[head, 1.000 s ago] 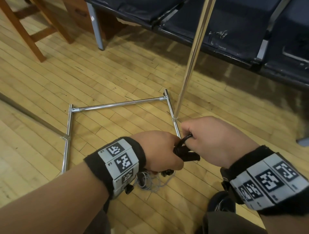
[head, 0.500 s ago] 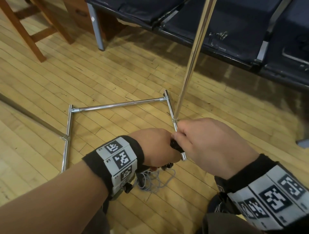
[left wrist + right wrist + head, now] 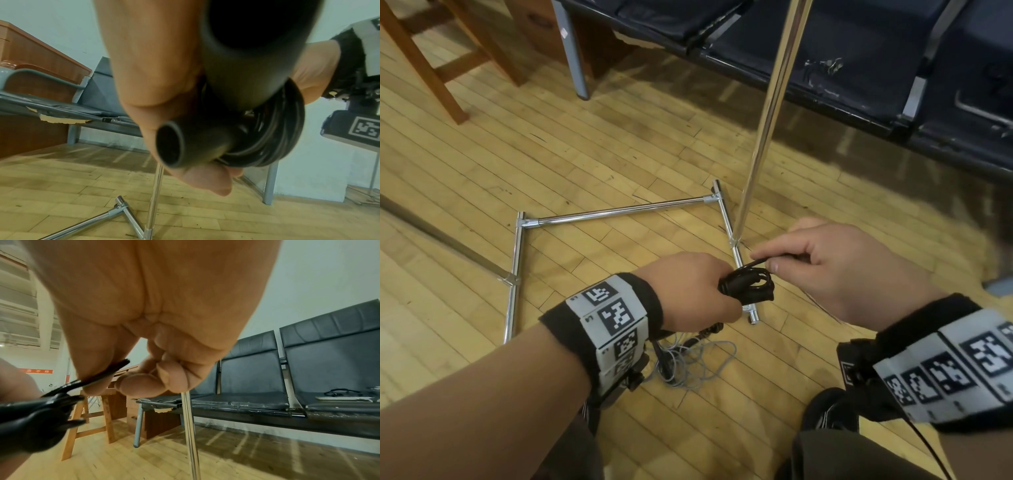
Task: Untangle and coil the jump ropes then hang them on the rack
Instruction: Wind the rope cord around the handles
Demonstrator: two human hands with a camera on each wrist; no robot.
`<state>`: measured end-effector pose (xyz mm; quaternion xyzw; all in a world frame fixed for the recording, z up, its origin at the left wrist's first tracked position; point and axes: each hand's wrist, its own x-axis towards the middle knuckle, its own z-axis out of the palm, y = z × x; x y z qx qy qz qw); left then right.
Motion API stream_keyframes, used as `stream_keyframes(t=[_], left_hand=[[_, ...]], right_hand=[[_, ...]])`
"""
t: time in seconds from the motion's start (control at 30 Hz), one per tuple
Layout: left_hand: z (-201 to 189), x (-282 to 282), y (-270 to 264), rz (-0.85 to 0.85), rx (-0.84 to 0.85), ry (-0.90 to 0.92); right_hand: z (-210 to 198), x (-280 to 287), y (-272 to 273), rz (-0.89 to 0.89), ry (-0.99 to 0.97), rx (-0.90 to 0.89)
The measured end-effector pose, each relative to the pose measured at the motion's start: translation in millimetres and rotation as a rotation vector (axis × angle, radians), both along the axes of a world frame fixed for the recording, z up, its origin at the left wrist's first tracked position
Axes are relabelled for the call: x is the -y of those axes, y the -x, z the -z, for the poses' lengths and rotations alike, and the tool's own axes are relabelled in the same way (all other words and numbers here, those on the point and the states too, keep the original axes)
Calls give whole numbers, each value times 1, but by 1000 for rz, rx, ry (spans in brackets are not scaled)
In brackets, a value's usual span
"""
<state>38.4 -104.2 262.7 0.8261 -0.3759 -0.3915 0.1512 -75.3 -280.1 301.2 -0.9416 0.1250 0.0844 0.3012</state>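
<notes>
Now we clamp black rope coil (image 3: 748, 286) in left hand (image 3: 688, 287); right hand (image 3: 835, 270) pinches loose end (image 3: 107, 372) — keep tension, tuck snug.

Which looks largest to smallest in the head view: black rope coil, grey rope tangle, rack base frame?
1. rack base frame
2. grey rope tangle
3. black rope coil

The coil is nearer the camera, so its real size is unsure.

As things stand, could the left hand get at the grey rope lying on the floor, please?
Probably not yet: the left hand grips the coiled black rope, which the right hand pinches too. The grey rope lies uncovered on the floor just below that wrist.
</notes>
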Motion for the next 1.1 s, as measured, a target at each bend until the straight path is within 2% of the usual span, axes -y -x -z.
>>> stream_keyframes(t=[0.17,0.43,0.57,0.73,0.97,1.1], left_hand=[[0,2,-1,-40,-15,-13],[-3,3,5,-27,-30,22],[-5,2,4,-40,-19,14],[-5,2,0,-90,81,-29],[-4,2,0,-72,147,-30],[-3,3,2,-49,158,-60]], right_hand=[[3,-5,-1,-57,110,-81],[8,-13,-4,-47,281,-78],[7,-15,-3,-15,209,-46],[10,-17,-3,6,103,-62],[0,-12,-1,194,-231,-53],[7,-11,0,128,-178,-135]])
